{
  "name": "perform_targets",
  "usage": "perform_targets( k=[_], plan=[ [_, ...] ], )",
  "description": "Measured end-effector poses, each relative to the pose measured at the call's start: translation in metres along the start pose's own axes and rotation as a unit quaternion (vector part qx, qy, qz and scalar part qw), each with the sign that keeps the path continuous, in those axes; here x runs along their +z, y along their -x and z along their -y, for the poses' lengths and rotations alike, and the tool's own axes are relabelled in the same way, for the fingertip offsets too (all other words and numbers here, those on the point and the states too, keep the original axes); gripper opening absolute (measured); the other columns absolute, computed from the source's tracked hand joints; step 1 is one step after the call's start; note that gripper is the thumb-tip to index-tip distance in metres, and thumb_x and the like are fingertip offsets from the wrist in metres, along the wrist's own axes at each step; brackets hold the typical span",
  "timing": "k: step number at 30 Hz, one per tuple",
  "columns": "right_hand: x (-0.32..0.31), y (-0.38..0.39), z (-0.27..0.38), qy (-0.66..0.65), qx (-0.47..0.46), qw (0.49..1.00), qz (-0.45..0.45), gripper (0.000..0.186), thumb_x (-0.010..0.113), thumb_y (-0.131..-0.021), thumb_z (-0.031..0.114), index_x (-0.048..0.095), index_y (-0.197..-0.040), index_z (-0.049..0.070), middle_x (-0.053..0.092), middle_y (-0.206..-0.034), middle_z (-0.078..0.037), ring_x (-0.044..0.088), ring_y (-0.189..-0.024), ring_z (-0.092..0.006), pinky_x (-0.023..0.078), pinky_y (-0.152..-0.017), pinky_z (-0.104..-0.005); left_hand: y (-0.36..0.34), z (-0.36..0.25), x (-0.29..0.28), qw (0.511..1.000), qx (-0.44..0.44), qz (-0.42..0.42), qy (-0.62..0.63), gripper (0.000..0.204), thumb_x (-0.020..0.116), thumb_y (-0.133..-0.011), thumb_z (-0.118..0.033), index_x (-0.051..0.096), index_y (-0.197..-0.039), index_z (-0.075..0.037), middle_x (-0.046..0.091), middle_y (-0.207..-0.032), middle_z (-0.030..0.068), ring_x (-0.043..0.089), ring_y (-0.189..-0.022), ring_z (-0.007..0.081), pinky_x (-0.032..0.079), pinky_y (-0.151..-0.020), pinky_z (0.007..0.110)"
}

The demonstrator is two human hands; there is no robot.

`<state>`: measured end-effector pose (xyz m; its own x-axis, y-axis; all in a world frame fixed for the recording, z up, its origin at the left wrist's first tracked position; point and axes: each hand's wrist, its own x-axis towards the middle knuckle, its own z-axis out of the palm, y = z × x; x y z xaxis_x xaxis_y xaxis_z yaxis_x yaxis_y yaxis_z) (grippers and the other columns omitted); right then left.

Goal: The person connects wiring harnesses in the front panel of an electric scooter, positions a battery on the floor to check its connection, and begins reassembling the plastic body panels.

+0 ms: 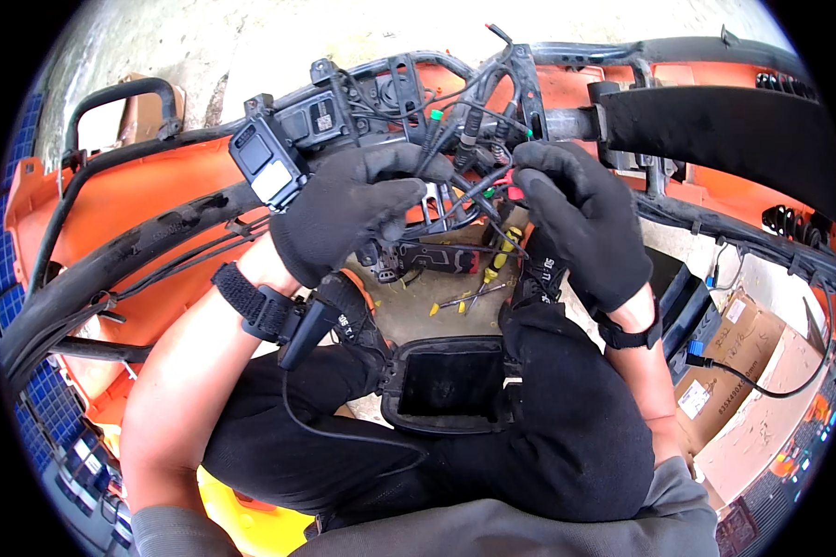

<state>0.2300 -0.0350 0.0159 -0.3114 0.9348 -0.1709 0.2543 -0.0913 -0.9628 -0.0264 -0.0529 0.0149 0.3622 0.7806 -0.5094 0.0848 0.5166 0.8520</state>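
Observation:
My left hand (353, 209), in a black glove, has its fingers curled at the bundle of black cables (469, 200) in the middle of the frame; what its fingertips hold is hard to make out. My right hand (581, 223), also gloved, is closed at a red connector (515, 186) among the cables. A cable with a green tip (436, 116) sticks up between my hands. A black housing with a pale label (266, 158) sits on the frame left of my left hand. Below the wiring lie a black power tool (427, 263), a yellow-handled screwdriver (502, 255) and smaller tools (464, 302).
A black tubular frame (130, 241) with orange panels (102, 209) spans the view, with a wide black bar (715, 125) at right. An open black case (446, 381) sits between my legs. Cardboard boxes (715, 390) lie at lower right, blue grid panels (19, 325) at left.

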Motion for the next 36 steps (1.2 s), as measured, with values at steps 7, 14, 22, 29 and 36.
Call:
perform_targets(
  k=[7, 14, 22, 29, 36],
  plan=[
    [0.035, -0.020, -0.006, 0.260, -0.145, 0.950, 0.094, 0.024, 0.069, -0.088, 0.013, 0.065, -0.105, -0.003, 0.070, -0.091, -0.012, 0.063, -0.076, -0.0154, 0.050, -0.070, -0.0326, 0.000, -0.001, 0.004, 0.999, 0.038, -0.013, 0.000, 0.034, 0.056, -0.098, -0.017, 0.059, -0.128, -0.003, 0.065, -0.100, 0.0008, 0.049, -0.059, 0.0013, 0.043, -0.055, 0.017],
    [0.034, -0.030, -0.013, 0.116, 0.000, 0.982, 0.152, 0.019, 0.066, -0.089, 0.019, 0.064, -0.094, 0.000, 0.063, -0.074, -0.010, 0.064, -0.071, -0.0219, 0.049, -0.065, -0.0365, 0.006, -0.007, 0.014, 0.987, 0.095, -0.047, -0.125, 0.025, 0.058, -0.092, -0.018, 0.067, -0.109, -0.001, 0.059, -0.076, 0.0009, 0.057, -0.064, 0.0067, 0.045, -0.058, 0.023],
    [0.004, -0.042, -0.011, -0.236, 0.109, 0.958, 0.118, 0.026, 0.059, -0.101, 0.026, 0.065, -0.105, 0.001, 0.062, -0.081, 0.002, 0.044, -0.054, -0.0009, 0.033, -0.048, -0.0161, 0.006, 0.001, 0.001, 0.967, 0.129, -0.064, -0.209, 0.022, 0.059, -0.095, -0.019, 0.066, -0.107, -0.001, 0.056, -0.076, -0.0002, 0.053, -0.061, 0.0059, 0.044, -0.056, 0.023],
    [0.001, -0.038, -0.027, -0.271, 0.103, 0.949, 0.125, 0.031, 0.060, -0.100, 0.023, 0.063, -0.124, 0.003, 0.070, -0.097, -0.002, 0.055, -0.070, -0.0026, 0.042, -0.055, -0.0165, 0.012, -0.020, -0.009, 0.985, 0.063, -0.081, -0.137, 0.030, 0.054, -0.101, -0.023, 0.063, -0.123, -0.004, 0.060, -0.079, -0.0033, 0.047, -0.056, 0.0016, 0.038, -0.052, 0.018],
    [0.006, -0.035, -0.036, -0.231, 0.066, 0.958, 0.155, 0.032, 0.058, -0.101, 0.024, 0.064, -0.122, 0.002, 0.062, -0.088, 0.002, 0.051, -0.068, -0.0026, 0.040, -0.056, -0.0179, 0.013, -0.024, -0.002, 0.992, 0.039, -0.005, -0.116, 0.037, 0.050, -0.100, -0.019, 0.057, -0.132, -0.001, 0.065, -0.085, 0.0002, 0.048, -0.059, 0.0016, 0.039, -0.055, 0.018]
  ],
)
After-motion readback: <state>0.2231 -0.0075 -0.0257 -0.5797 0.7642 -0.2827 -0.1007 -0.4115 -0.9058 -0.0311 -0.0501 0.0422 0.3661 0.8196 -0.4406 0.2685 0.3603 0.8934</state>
